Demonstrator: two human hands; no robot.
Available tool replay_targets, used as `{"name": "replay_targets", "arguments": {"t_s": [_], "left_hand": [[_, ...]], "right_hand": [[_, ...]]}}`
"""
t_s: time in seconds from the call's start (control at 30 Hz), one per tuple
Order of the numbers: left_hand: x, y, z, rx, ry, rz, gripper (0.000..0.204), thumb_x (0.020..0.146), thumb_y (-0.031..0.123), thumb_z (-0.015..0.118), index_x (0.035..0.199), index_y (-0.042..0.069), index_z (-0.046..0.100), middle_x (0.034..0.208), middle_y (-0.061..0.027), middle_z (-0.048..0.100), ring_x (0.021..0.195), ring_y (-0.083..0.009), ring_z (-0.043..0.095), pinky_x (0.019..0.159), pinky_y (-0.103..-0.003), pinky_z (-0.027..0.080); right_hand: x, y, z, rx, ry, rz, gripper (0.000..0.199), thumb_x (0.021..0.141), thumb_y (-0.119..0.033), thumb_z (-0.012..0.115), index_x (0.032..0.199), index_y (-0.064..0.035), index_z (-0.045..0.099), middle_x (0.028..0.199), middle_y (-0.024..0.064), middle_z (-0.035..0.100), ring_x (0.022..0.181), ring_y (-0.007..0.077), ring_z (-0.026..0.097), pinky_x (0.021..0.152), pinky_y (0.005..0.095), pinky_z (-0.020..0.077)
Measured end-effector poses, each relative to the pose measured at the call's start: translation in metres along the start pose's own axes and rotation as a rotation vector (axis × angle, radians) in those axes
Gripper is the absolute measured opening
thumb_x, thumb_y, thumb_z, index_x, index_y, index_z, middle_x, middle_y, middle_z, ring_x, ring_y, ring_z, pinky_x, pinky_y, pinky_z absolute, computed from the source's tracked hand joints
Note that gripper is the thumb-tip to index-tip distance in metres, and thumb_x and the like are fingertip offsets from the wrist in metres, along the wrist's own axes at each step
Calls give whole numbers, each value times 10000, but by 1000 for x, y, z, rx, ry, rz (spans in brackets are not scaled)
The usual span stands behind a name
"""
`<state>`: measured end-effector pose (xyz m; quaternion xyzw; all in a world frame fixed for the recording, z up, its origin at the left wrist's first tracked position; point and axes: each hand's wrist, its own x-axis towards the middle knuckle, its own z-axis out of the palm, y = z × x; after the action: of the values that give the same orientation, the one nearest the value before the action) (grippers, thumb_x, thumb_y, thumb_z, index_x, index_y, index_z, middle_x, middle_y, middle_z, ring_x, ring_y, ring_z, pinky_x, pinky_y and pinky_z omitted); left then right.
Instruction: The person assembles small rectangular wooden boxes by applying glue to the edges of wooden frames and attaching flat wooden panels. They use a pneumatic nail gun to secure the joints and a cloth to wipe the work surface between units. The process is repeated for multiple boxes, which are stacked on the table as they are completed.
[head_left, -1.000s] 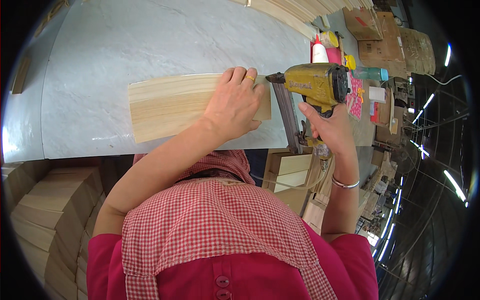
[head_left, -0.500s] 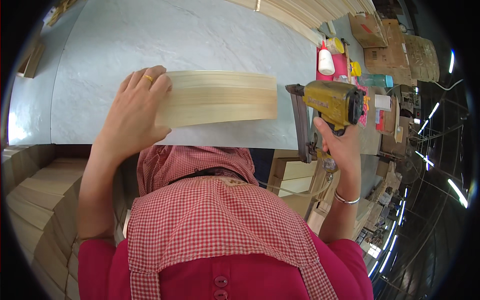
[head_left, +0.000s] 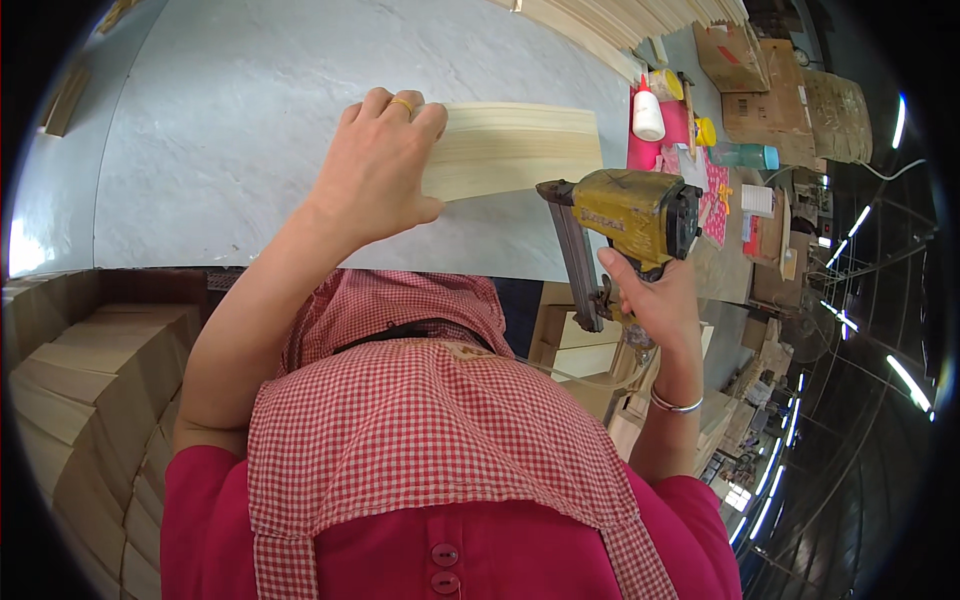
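i see left hand [head_left: 378, 165] gripping the wooden board [head_left: 520, 150], which extends to its right. right hand [head_left: 660, 302] grasps the yellow nail gun [head_left: 632, 215], nose near board. both picked up; no fastening visible yet.

We're looking into a woodworking workshop, and the clues are coming from all sides! Pale wood strips [head_left: 655, 22] are lying in a thick bundle at the far right corner of the surface [head_left: 230, 150]. Below the near left edge, more wood pieces [head_left: 95, 370] are sitting in stacks! A yellow nail gun [head_left: 628, 215] is showing over the right part, a thin hose [head_left: 600, 384] is curving below it, and the worker is wearing a checked apron [head_left: 430, 430]. By the right edge, a white squeeze bottle [head_left: 649, 119] is standing; beyond it, cardboard boxes [head_left: 762, 105] are crowding in, and tube lights [head_left: 909, 383] are glowing under a dark roof [head_left: 860, 480]!
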<state>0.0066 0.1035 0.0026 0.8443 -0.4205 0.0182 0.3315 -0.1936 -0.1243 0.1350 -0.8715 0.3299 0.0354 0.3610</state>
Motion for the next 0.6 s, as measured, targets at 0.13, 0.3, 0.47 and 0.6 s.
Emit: {"name": "replay_targets", "arguments": {"t_s": [0.13, 0.3, 0.47, 0.6], "left_hand": [[1, 1, -2, 25, -14, -17, 536, 587, 209, 824, 1032, 82, 552, 1180, -115, 601, 1102, -334, 550, 944, -477, 457], [1, 1, -3, 10, -26, -27, 528, 580, 222, 818, 1013, 82, 550, 1172, -108, 599, 1098, -324, 549, 945, -478, 448], [1, 1, -4, 13, -38, -36, 508, 592, 246, 803, 996, 74, 546, 1176, -107, 591, 1099, -325, 544, 955, -484, 446], [-1, -2, -3, 12, -37, -21, 534, 601, 265, 807, 1025, 67, 551, 1230, -129, 575, 1150, -336, 538, 1000, -502, 436]], "right_hand": [[0, -8, 0, 4, -21, 91, 314, 881, -254, 823, 989, 10, 691, 700, -16, 619, 519, 49, 505, 472, 240, 418], [3, -8, 4, -17, -29, 107, 307, 887, -262, 810, 953, 19, 704, 666, -14, 617, 526, 64, 505, 487, 264, 413], [-1, -9, 11, 72, -20, 175, 309, 889, -255, 819, 972, 7, 679, 673, -18, 600, 502, 53, 488, 463, 247, 408], [-4, -8, 14, 60, -9, 172, 293, 892, -236, 821, 960, -3, 656, 662, -23, 584, 490, 46, 478, 451, 235, 392]]}}
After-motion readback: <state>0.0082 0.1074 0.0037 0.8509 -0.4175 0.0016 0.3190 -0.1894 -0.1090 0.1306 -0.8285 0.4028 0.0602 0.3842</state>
